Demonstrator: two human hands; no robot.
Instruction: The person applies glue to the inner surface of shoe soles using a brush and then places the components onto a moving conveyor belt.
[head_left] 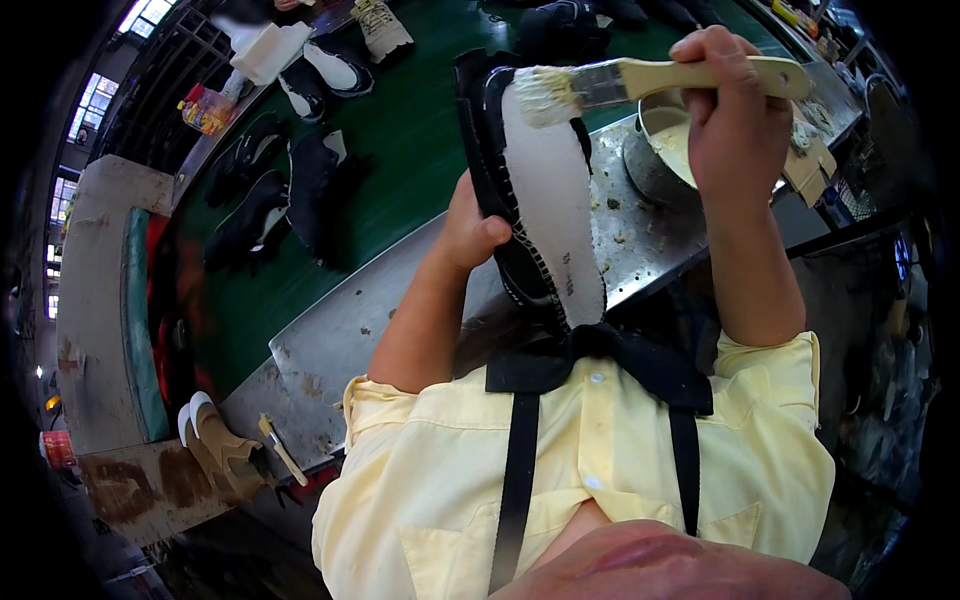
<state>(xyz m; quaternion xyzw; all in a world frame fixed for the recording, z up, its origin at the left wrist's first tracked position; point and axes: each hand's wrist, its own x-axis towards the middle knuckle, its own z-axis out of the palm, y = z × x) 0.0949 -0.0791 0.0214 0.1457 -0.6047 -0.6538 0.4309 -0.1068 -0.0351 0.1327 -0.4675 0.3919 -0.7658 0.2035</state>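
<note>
A black shoe upper (518,262) is turned with its pale, stitched-round underside (551,190) facing up. My left hand (474,226) grips it from the left side, thumb along the edge. In my right hand (738,110) is a flat paintbrush (690,78) with a light wooden handle, closed fingers round the handle. Its bristles (546,97), thick with whitish paste, touch the far end of the underside. Just left of my right wrist, a metal pot (650,160) holds cream-coloured paste (672,138).
A metal ledge (340,290) with dried drips runs before a green conveyor belt (385,160). Several black shoe uppers (315,195) lie on the belt. A second brush (282,448) and brown boots (222,445) are at lower left. A plastic jar (207,108) stands beyond the belt.
</note>
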